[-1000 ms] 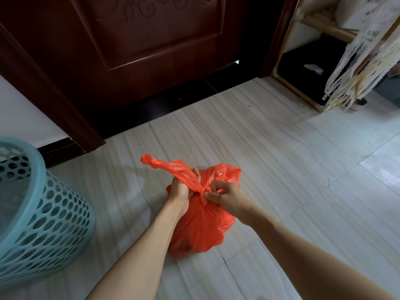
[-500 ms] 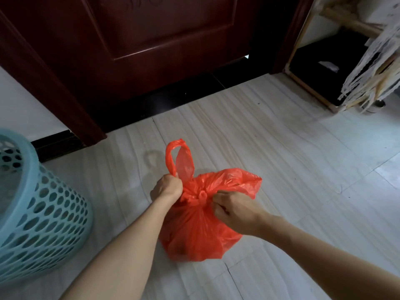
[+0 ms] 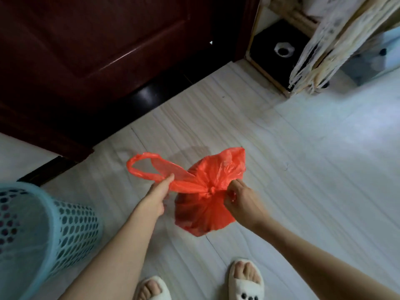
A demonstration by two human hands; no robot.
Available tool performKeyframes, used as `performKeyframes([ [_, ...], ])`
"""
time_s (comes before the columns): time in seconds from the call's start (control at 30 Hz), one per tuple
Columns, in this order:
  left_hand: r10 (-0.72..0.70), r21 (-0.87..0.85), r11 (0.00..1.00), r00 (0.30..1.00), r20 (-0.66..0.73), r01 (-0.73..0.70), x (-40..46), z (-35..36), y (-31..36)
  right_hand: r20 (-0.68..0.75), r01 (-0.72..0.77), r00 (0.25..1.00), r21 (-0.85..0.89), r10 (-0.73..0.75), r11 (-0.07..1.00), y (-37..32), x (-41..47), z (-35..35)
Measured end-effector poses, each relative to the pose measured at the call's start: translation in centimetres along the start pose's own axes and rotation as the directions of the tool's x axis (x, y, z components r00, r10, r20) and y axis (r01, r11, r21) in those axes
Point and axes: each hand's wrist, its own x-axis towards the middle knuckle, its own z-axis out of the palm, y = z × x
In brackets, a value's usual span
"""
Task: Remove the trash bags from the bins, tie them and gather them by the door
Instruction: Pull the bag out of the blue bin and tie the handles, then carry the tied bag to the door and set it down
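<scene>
An orange-red trash bag [image 3: 201,211] hangs just above the pale floor in front of the dark red door [image 3: 104,44]. Its neck is knotted at the top centre. My left hand [image 3: 157,195] pinches the bag's left handle loop, which stretches out to the left. My right hand [image 3: 240,195] grips the right handle flap close to the knot. A light blue perforated bin [image 3: 54,232] stands at the lower left.
A wooden shelf frame [image 3: 268,76] with a dark lower compartment stands right of the door, with a lace cloth [image 3: 329,46] hanging over it. My feet in white slippers [image 3: 244,282] are at the bottom edge. Pale tiled floor [image 3: 313,159] spreads to the right.
The view has tilted down, so my slippers now show. My hands have drawn apart, pulling the handles sideways, and the left loop now lies stretched to the left instead of standing up.
</scene>
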Motion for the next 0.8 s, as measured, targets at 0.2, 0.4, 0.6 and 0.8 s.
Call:
performKeyframes([
  [0.2,-0.161,0.091,0.986,0.939,0.303,0.140,-17.6,3.4,4.9,-0.087,-0.483,0.746,0.612,0.661,0.626,-4.8,-6.6,-12.0],
  [0.4,0.022,0.249,0.963,0.956,0.294,-0.099,-34.8,10.0,10.8,-0.041,-0.554,0.609,0.694,0.792,0.461,-6.9,-15.9,-27.9],
  [0.6,0.354,0.581,0.678,0.893,0.278,-0.450,-44.5,18.4,14.2,-0.062,-0.610,0.533,0.663,0.844,0.433,-2.7,-24.9,-37.8],
  [0.8,0.512,0.608,0.308,0.666,0.543,-0.732,-52.4,30.3,17.7,-0.249,-0.627,0.313,0.670,0.916,0.396,-1.6,-33.1,-49.1],
])
